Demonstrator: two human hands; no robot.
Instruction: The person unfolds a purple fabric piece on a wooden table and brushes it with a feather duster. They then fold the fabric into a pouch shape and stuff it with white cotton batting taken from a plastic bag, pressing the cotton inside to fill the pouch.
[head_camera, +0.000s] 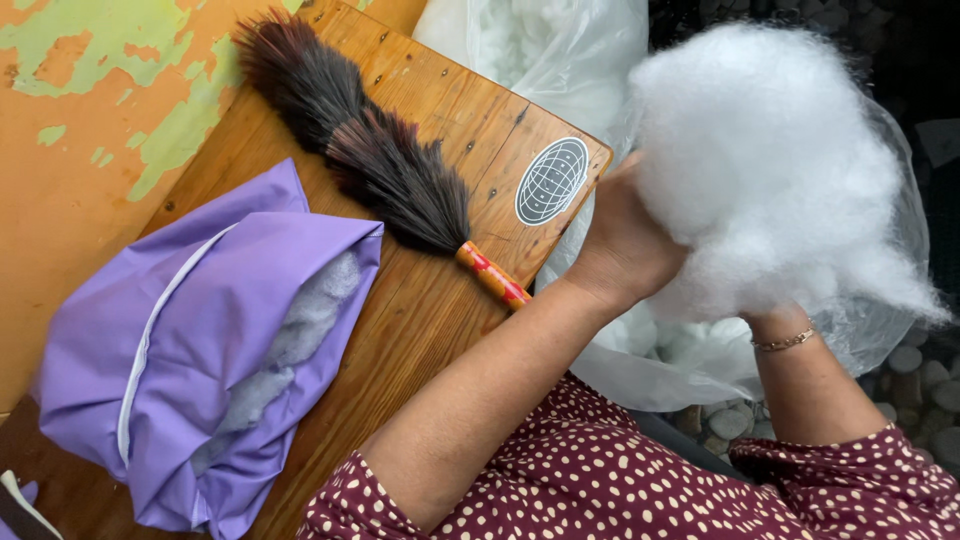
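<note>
A large, loose clump of white fibre stuffing (770, 160) fills the upper right of the view, held up in the air between both hands. The left hand (625, 245) presses into the clump's left side, fingers sunk into the fluff and closed on it. The right hand is almost wholly buried under the clump; only the wrist, with a thin gold bracelet (785, 341), shows below it, so its grip cannot be told, though it seems to support the mass from beneath. Behind and below the stuffing lies a clear plastic bag (560, 50) with more white fibre inside, hanging past the right edge of a wooden board (440, 300).

On the board, to the left of the hands, rests a dark feather duster (370, 150) with a red and orange handle pointing toward the person. Nearer and farther left sits a purple fabric cover (200, 350), its zip opening gaping, with pale stuffing visible inside. Beside the board is an orange surface (70, 200) with peeling green paint. Pebbles (920, 385) show at the lower right.
</note>
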